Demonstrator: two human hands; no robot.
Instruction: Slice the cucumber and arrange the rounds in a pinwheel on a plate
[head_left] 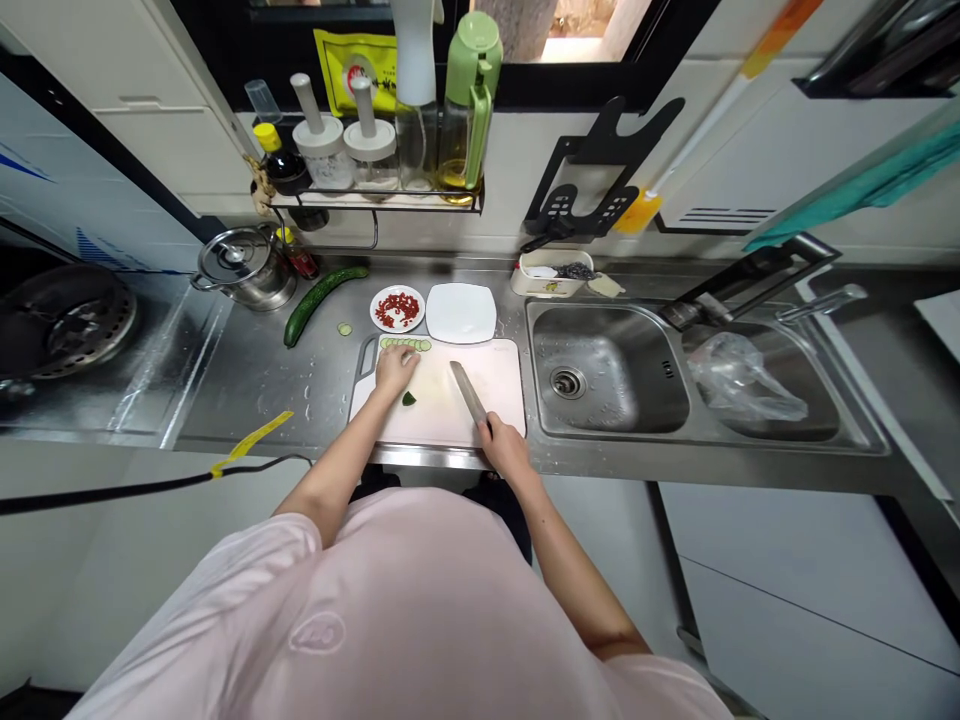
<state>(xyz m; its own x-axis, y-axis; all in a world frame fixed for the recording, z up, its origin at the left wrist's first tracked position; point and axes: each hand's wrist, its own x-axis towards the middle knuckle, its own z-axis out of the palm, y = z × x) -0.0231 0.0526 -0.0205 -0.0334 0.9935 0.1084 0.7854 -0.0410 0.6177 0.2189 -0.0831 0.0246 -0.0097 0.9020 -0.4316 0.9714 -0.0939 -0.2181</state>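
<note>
Cucumber slices [405, 344] lie in a row along the far edge of the board [439, 420], which sits on a steel counter [247, 400]. Leftmost stands a lidded pot [244, 268]. Next, a long cucumber [319, 305] lies on the counter, one loose slice [344, 328] just beside it. The left hand [395, 368] rests cupped on the board, fingers curled, touching the near side of the slices; whether it grips anything cannot be told. A green scrap [409, 398] lies just below it. Beyond are a plate of chopped red chili [374, 310] and a bare white plate [460, 312]. The right hand [506, 448] is closed round the handle of a knife [469, 392], blade pointing away over the board. Farther right is a sink [607, 370], a plastic bag [746, 378] in its second basin.
</note>
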